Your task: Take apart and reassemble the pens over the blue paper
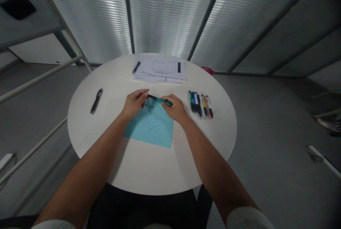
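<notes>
Round white table read as a clock face, 12 at its far edge: near the centre, the left hand pinches the dark end of a green-and-black pen, the right hand gripping its green end, above a marked light-blue sheet. Printed papers bearing a dark pen lie at 12, a black pen near 10, and a row of assorted pens between 2 and 3.

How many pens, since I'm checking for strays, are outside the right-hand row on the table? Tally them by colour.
Dark: 2 (pen at left, pen on papers)
Green-and-black: 1 (held pen)
Total: 3
</notes>
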`<act>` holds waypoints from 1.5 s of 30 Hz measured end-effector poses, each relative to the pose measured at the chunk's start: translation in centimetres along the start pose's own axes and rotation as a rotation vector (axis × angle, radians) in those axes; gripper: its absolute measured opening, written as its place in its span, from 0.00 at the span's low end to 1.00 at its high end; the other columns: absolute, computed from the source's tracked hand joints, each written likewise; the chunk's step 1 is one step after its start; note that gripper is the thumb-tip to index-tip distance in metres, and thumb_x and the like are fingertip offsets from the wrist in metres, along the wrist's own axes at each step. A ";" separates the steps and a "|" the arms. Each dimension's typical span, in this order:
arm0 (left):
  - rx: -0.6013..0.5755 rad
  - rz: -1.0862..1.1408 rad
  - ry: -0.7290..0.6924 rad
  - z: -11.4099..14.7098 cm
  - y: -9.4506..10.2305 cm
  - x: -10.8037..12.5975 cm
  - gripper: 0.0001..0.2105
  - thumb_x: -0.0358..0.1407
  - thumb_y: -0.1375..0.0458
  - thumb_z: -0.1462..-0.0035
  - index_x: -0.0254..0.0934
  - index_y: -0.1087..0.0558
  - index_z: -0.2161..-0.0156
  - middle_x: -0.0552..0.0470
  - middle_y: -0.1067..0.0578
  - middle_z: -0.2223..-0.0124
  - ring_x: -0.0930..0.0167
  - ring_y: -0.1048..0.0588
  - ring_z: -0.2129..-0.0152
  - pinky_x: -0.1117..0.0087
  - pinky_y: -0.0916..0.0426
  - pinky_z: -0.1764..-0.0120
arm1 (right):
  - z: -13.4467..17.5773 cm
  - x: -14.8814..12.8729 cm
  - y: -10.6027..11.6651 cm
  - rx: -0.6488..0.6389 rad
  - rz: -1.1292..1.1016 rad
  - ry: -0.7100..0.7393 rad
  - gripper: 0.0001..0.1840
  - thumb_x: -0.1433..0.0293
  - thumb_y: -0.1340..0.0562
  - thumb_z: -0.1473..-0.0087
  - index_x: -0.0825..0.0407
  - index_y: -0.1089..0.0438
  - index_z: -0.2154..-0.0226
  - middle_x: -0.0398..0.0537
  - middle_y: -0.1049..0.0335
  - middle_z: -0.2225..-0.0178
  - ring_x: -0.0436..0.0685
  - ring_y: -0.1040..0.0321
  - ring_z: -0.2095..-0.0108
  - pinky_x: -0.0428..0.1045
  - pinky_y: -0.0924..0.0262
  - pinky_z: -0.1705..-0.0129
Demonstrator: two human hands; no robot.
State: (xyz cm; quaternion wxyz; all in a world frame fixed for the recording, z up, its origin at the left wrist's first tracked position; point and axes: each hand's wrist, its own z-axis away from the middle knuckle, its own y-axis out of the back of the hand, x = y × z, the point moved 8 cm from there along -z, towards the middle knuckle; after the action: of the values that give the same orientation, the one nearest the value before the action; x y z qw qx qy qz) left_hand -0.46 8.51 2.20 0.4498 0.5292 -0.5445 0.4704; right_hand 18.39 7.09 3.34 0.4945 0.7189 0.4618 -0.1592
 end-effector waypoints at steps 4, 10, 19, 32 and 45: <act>0.045 0.045 -0.007 -0.1 0.2 0.2 0.10 0.37 0.37 0.48 0.38 0.31 0.62 0.55 0.25 0.75 0.78 0.35 0.86 0.74 0.40 0.81 | 0.0 0.0 -0.1 -0.004 0.022 0.022 0.11 0.70 0.38 0.46 0.47 0.24 0.60 0.47 0.28 0.64 0.54 0.30 0.64 0.51 0.36 0.58; 0.001 0.009 -0.020 0.0 0.0 0.1 0.07 0.36 0.38 0.47 0.36 0.30 0.67 0.51 0.24 0.72 0.78 0.33 0.85 0.73 0.40 0.80 | 0.0 0.0 -0.1 -0.006 0.025 0.023 0.10 0.69 0.38 0.46 0.48 0.25 0.60 0.47 0.28 0.64 0.54 0.30 0.64 0.51 0.37 0.58; 0.026 0.033 -0.011 0.2 0.1 0.5 0.08 0.35 0.37 0.51 0.37 0.28 0.65 0.53 0.25 0.73 0.77 0.34 0.84 0.73 0.40 0.80 | 0.0 0.5 -0.3 0.002 -0.020 -0.002 0.10 0.66 0.40 0.43 0.48 0.27 0.59 0.47 0.26 0.61 0.56 0.30 0.60 0.53 0.36 0.55; -0.015 0.121 0.052 0.4 0.2 0.3 0.08 0.33 0.40 0.56 0.39 0.24 0.67 0.50 0.26 0.71 0.74 0.33 0.81 0.70 0.41 0.78 | 0.0 1.3 1.2 0.166 -0.166 -0.086 0.12 0.59 0.49 0.36 0.48 0.41 0.55 0.47 0.27 0.62 0.52 0.29 0.67 0.51 0.37 0.61; -0.019 -0.058 -0.087 0.3 0.6 0.6 0.09 0.30 0.42 0.58 0.42 0.23 0.68 0.51 0.28 0.72 0.70 0.32 0.75 0.69 0.39 0.73 | 0.1 1.9 1.6 0.219 -0.091 -0.153 0.06 0.65 0.45 0.43 0.47 0.40 0.62 0.41 0.35 0.69 0.53 0.36 0.69 0.50 0.41 0.63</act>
State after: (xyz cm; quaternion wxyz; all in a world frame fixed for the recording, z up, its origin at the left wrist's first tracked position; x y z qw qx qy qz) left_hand -1.04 8.13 2.78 0.4439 0.5604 -0.5524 0.4287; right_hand 20.74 7.87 2.92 0.4393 0.7326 0.4345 -0.2854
